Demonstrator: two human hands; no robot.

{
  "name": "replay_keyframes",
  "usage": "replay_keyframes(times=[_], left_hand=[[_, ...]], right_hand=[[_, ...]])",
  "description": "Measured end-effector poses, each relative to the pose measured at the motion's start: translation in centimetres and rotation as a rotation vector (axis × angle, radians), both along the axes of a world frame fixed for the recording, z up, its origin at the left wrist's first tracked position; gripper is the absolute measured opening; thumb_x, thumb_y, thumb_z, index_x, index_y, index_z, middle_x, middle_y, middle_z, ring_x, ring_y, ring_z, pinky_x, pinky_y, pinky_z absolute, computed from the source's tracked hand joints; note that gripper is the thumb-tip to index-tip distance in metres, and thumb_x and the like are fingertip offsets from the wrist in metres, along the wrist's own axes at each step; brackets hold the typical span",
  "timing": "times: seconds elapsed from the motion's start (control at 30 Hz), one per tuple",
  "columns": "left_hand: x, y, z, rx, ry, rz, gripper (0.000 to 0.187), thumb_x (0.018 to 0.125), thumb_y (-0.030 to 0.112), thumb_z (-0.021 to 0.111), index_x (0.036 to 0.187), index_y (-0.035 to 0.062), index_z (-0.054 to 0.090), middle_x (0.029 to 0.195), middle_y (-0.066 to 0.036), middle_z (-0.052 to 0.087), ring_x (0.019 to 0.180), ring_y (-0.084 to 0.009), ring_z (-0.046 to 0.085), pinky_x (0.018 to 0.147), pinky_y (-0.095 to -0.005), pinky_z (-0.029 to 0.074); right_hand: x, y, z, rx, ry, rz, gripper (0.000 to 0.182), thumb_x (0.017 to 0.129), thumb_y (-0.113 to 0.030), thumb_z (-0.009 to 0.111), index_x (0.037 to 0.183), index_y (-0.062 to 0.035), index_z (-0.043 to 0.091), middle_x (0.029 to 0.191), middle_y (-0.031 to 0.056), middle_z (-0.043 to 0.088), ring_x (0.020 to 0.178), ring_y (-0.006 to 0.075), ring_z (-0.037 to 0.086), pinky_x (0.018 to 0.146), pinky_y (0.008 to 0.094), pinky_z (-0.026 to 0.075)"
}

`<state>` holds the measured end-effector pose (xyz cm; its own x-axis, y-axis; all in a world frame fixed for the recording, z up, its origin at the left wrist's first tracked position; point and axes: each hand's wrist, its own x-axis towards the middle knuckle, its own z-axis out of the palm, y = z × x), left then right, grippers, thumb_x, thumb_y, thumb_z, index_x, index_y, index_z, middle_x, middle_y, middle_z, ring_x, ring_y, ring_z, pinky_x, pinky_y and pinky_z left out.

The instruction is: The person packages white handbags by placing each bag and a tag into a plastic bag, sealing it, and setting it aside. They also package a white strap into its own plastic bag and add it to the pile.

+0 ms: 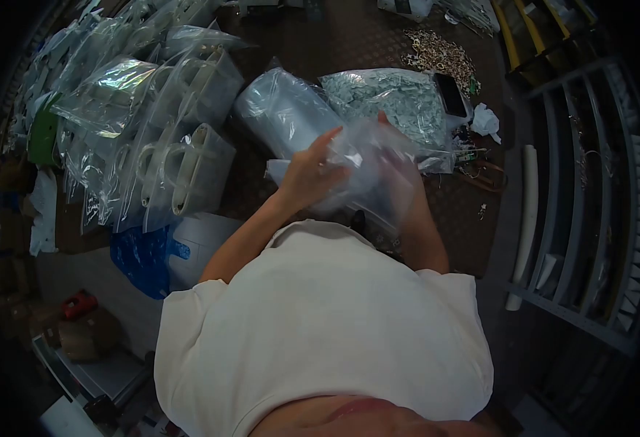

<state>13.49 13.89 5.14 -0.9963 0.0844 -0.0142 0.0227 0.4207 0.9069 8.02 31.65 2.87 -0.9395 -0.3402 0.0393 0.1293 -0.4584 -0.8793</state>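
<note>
In front of my chest I have a thin clear plastic bag (367,171), slightly smeared by motion. My left hand (311,171) is curled round its left side, thumb and forefinger apart with the film at their tips. Behind the film on the right is my right hand (401,171), gripping the bag's right side; its fingers show blurred through the plastic, and one fingertip sticks out above. Just beyond my left hand lies a thick stack of clear plastic bags (285,109). A large clear bag of small pale-green packets (389,98) sits behind my right hand.
Bagged light-coloured handbags (189,164) stand in rows at the left. A phone (449,95), crumpled white tissue (486,121) and a heap of gold-coloured metal pieces (440,57) lie back right. A grey rack (553,197) flanks the table; a blue plastic bag (141,258) hangs left.
</note>
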Motion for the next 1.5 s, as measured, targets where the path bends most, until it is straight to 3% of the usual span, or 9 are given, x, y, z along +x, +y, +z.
replay_keyframes(times=[0.13, 0.33, 0.53, 0.83, 0.93, 1.0, 1.1, 1.33, 1.5], left_hand=[[-2.0, -3.9, -4.2, 0.646, -0.049, 0.336, 0.023, 0.078, 0.009, 0.065, 0.097, 0.0011, 0.054, 0.085, -0.004, 0.061, 0.076, -0.0097, 0.056, 0.069, -0.0242, 0.045], [-2.7, -6.4, -6.9, 0.833, -0.011, 0.459, 0.029, 0.081, 0.009, 0.062, 0.106, 0.002, 0.051, 0.094, -0.004, 0.059, 0.078, -0.0122, 0.057, 0.069, -0.0255, 0.046], [-4.2, -6.2, -8.4, 0.774, 0.054, 0.533, 0.025, 0.08, 0.004, 0.061, 0.102, 0.0005, 0.051, 0.091, -0.005, 0.058, 0.075, -0.0113, 0.055, 0.069, -0.0237, 0.043], [-8.2, -13.3, -9.3, 0.58, 0.054, 0.848, 0.044, 0.083, 0.01, 0.057, 0.121, -0.0017, 0.038, 0.101, -0.008, 0.055, 0.085, -0.0124, 0.054, 0.072, -0.0236, 0.044], [-7.7, -8.9, -6.0, 0.287, 0.282, 0.465, 0.039, 0.083, 0.015, 0.059, 0.116, -0.0026, 0.045, 0.102, -0.008, 0.055, 0.087, -0.0151, 0.054, 0.074, -0.0256, 0.044], [-7.1, -5.5, -7.1, 0.141, -0.075, 0.073, 0.033, 0.082, 0.013, 0.061, 0.11, -0.0021, 0.051, 0.098, -0.007, 0.057, 0.086, -0.0158, 0.055, 0.073, -0.0265, 0.046], [-5.9, -3.6, -9.6, -0.058, 0.055, 0.054, 0.027, 0.081, 0.011, 0.061, 0.104, -0.0022, 0.056, 0.087, -0.007, 0.061, 0.077, -0.0146, 0.058, 0.066, -0.0247, 0.047], [-5.0, -10.2, -9.4, 0.523, -0.121, 0.593, 0.013, 0.084, 0.01, 0.058, 0.091, -0.0011, 0.061, 0.071, -0.005, 0.062, 0.058, -0.0106, 0.057, 0.053, -0.0211, 0.046], [-6.3, -12.2, -4.9, 0.124, 0.348, 0.843, 0.014, 0.083, 0.01, 0.059, 0.091, -0.0014, 0.06, 0.082, -0.007, 0.06, 0.066, -0.0133, 0.057, 0.057, -0.0232, 0.045]], right_hand=[[-4.1, 1.2, -4.2, -0.41, -0.326, 0.308, 0.068, 0.086, -0.054, 0.037, 0.13, -0.002, 0.033, 0.122, 0.0133, 0.047, 0.112, 0.0238, 0.046, 0.093, 0.0348, 0.038], [0.5, -1.0, -7.1, 0.12, 0.006, 0.324, 0.053, 0.086, -0.042, 0.051, 0.125, -0.0077, 0.042, 0.111, 0.0084, 0.054, 0.101, 0.0179, 0.053, 0.083, 0.0288, 0.042], [-1.3, -4.5, -7.5, 0.603, 0.053, 0.076, 0.019, 0.084, -0.016, 0.051, 0.085, -0.0013, 0.063, 0.074, 0.0048, 0.063, 0.067, 0.012, 0.06, 0.06, 0.0237, 0.046], [-5.7, -3.6, -11.0, 0.701, -0.057, -0.16, 0.015, 0.08, -0.012, 0.058, 0.081, 0.0021, 0.063, 0.071, 0.0047, 0.063, 0.061, 0.0106, 0.059, 0.056, 0.0234, 0.046], [-5.1, -5.1, -9.8, 0.608, -0.065, -0.189, 0.013, 0.077, -0.012, 0.06, 0.076, 0.0, 0.065, 0.063, 0.0055, 0.063, 0.056, 0.011, 0.058, 0.053, 0.0229, 0.044], [-4.9, -6.8, -10.5, 0.514, -0.038, -0.111, 0.014, 0.077, -0.013, 0.062, 0.076, 0.0004, 0.065, 0.064, 0.0051, 0.063, 0.055, 0.0102, 0.058, 0.052, 0.0228, 0.044], [-5.1, -7.1, -9.7, 0.373, -0.127, 0.037, 0.016, 0.077, -0.015, 0.063, 0.075, 0.001, 0.065, 0.065, 0.0045, 0.063, 0.055, 0.0088, 0.057, 0.051, 0.0225, 0.045], [-6.4, -2.2, -11.8, 0.815, -0.185, 0.113, 0.023, 0.075, -0.022, 0.066, 0.071, 0.0004, 0.064, 0.065, 0.0046, 0.062, 0.057, 0.009, 0.059, 0.05, 0.0226, 0.045], [-6.3, 0.4, -12.8, 0.77, -0.161, 0.03, 0.025, 0.074, -0.025, 0.067, 0.066, -0.0015, 0.063, 0.058, 0.0006, 0.057, 0.051, 0.0062, 0.05, 0.048, 0.0209, 0.039]])
